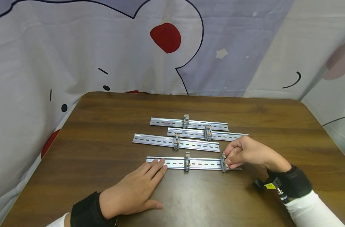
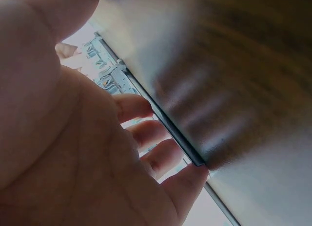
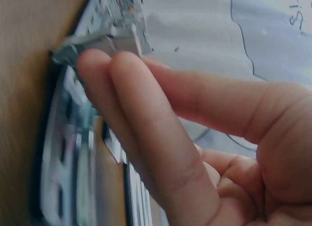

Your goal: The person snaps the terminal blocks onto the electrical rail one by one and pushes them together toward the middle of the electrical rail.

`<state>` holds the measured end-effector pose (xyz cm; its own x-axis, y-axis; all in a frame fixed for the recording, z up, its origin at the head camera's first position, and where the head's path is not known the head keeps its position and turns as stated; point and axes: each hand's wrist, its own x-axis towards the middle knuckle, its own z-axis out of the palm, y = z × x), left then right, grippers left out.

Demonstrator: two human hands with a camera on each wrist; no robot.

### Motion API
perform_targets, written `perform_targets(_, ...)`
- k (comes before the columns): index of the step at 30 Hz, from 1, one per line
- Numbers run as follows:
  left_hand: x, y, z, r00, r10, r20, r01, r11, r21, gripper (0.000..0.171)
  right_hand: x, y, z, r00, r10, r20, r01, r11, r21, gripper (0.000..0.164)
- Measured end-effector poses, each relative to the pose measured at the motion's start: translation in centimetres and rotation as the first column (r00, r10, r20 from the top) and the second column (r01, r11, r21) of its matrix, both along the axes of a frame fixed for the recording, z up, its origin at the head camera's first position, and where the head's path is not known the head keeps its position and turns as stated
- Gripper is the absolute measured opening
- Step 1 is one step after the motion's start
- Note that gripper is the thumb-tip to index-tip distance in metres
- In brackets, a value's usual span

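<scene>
Closest to the person, a slotted metal DIN rail [image 1: 204,164] lies flat on the wooden table. My left hand [image 1: 135,190] rests on its left end, fingers extended and thumb spread to the side. In the left wrist view, the fingertips touch the long edge of the rail [image 2: 178,138]. Near the rail's right end, my right hand [image 1: 250,154] pinches a grey terminal block [image 1: 223,163] between thumb and fingers. The right wrist view shows this terminal block [image 3: 105,41] at the fingertips, across the rail. Another terminal block [image 1: 187,161] stands near the rail's middle.
Behind lie more DIN rails: one at left [image 1: 152,139], one at right [image 1: 229,136] and one farthest back [image 1: 166,122]. Each carries a terminal block. The brown table [image 1: 104,126] ends at a patterned cloth [image 1: 118,47].
</scene>
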<state>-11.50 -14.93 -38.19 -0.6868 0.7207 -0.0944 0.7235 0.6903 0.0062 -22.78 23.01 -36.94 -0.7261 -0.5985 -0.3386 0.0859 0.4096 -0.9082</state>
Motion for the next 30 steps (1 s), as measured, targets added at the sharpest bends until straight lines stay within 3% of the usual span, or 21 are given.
perform_targets(10,-0.1,0.1,-0.1,1.000,-0.002,0.003,0.002,1.000,-0.012,0.095,0.9,-2.9,-0.6,0.996,-0.087,0.022,0.088,0.995,-0.049,0.033)
perform_targets(22,-0.2,0.0,0.1,0.997,0.017,0.075,-0.018,1.000,0.011,0.095,1.4,-5.8,-1.7,0.991,-0.128,0.033,0.131,0.983,-0.125,0.035)
perform_targets(30,-0.2,0.0,-0.3,0.999,0.014,0.042,-0.014,1.000,0.015,0.097,1.9,-7.9,-2.2,0.987,-0.151,0.061,0.160,0.967,-0.200,0.033)
